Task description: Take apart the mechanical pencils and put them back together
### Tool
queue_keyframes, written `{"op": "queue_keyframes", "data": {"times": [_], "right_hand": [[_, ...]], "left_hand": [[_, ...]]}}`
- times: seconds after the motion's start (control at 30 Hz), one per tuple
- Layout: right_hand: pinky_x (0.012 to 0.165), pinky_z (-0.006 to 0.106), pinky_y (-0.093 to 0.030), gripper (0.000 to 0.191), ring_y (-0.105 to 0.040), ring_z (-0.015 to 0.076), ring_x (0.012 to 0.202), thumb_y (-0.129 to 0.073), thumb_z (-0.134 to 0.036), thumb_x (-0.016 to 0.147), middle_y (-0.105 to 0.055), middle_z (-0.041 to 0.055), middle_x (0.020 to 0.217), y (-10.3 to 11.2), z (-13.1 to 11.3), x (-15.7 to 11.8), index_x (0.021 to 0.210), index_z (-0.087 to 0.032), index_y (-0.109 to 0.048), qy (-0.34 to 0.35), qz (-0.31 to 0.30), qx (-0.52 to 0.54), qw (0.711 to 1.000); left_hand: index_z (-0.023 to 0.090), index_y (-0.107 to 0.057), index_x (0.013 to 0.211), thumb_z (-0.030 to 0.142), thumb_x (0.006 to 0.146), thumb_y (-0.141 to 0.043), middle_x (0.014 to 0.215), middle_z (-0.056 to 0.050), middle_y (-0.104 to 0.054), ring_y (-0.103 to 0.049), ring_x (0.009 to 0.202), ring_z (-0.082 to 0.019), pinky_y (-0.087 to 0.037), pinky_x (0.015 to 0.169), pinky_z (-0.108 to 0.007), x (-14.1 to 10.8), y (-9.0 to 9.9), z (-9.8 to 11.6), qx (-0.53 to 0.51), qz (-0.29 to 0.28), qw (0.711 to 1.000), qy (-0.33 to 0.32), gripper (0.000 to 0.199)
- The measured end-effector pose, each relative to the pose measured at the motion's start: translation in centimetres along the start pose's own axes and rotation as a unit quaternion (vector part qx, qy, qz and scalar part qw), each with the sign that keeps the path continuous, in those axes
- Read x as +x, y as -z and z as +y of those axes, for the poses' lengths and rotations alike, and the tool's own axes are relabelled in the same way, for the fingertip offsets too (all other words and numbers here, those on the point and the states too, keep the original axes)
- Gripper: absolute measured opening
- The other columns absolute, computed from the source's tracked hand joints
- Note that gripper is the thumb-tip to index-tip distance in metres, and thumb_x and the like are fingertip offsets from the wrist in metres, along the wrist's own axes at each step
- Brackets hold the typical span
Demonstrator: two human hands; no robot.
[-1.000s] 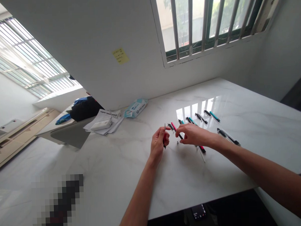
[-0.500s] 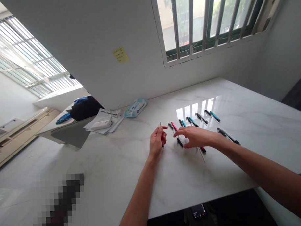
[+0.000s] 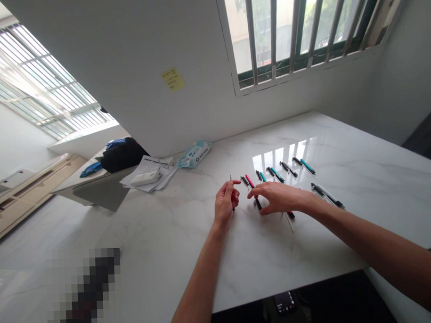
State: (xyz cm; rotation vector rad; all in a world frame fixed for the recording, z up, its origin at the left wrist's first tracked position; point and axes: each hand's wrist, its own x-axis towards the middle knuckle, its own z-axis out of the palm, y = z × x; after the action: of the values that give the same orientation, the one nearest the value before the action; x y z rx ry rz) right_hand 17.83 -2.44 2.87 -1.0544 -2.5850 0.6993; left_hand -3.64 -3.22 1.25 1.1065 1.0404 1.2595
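Evidently, left hand [image 3: 224, 201] occupied; right hand [image 3: 278, 197] arched over the tabletop [image 3: 176, 257].
The left is closed around a red-and-black pen part [image 3: 233, 210], tip upward. The right's thumb and forefinger stand apart about a black pen piece [image 3: 258, 205] on the tabletop; contact unconfirmed from my position. Hazards, in my judgement: a brushing palm could roll the thin white rod [image 3: 289, 222] beside it; a slack left grip could drop its part.

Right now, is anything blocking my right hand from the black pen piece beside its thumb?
Nothing visible does: the black pen piece lies by the gap between the thumb and fingertips of your right hand. I can't tell whether they touch it.
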Motion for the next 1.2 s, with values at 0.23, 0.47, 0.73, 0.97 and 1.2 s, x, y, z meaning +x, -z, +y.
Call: {"op": "queue_keyframes", "data": {"times": [0.23,0.47,0.73,0.97,1.2], "right_hand": [[0.089,0.038,-0.053,0.062,-0.068,0.0319,0.116,-0.084,-0.027,0.077,-0.073,0.0093,0.126,-0.2,0.0,0.0,0.137,-0.028,-0.067,0.005,-0.012,-0.009,1.000],[0.085,0.038,-0.053,0.054,-0.069,0.0297,0.107,-0.084,-0.038,0.081,-0.076,0.0094,0.117,0.0,-0.2,0.1,0.132,-0.026,-0.070,0.002,0.017,0.023,1.000],[0.072,0.033,-0.049,0.031,-0.063,0.0169,0.079,-0.071,-0.047,0.092,-0.077,0.0043,0.099,0.2,-0.5,1.0,0.113,-0.025,-0.077,-0.028,0.208,0.196,0.958],[0.078,0.034,-0.054,0.025,-0.066,0.0172,0.083,-0.076,-0.043,0.088,-0.077,0.0040,0.095,-0.6,-0.5,1.4,0.101,-0.022,-0.079,0.009,0.217,0.314,0.924],[0.077,0.034,-0.056,0.033,-0.068,0.0171,0.081,-0.078,-0.048,0.085,-0.075,0.0036,0.089,-1.5,-0.7,1.8,0.103,-0.020,-0.075,-0.011,0.214,0.372,0.903]], "left_hand": [[0.016,-0.071,0.101,0.063,0.086,-0.071,0.061,0.005,-0.043,-0.032,0.048,-0.005,-0.023,0.046,-0.020,0.0,-0.1,0.0,0.001,-0.002,1.000,0.006,0.049],[0.017,-0.069,0.092,0.060,0.089,-0.069,0.061,0.006,-0.041,-0.031,0.050,-0.006,-0.022,0.047,-0.020,-0.2,0.0,-0.2,0.008,-0.014,1.000,0.007,0.044],[0.017,-0.055,0.072,0.064,0.088,-0.068,0.058,0.006,-0.036,-0.027,0.049,-0.006,-0.018,0.047,-0.021,-0.3,-0.3,-0.4,0.016,-0.092,0.995,0.025,0.051],[0.017,-0.053,0.071,0.064,0.090,-0.067,0.061,0.004,-0.039,-0.029,0.052,-0.007,-0.020,0.048,-0.023,-0.7,-0.6,-0.4,0.022,-0.130,0.991,0.026,0.052],[0.018,-0.051,0.071,0.061,0.094,-0.060,0.061,0.003,-0.042,-0.031,0.054,-0.008,-0.023,0.050,-0.025,-1.0,-0.8,-0.2,0.036,-0.137,0.990,0.022,0.050]]}}
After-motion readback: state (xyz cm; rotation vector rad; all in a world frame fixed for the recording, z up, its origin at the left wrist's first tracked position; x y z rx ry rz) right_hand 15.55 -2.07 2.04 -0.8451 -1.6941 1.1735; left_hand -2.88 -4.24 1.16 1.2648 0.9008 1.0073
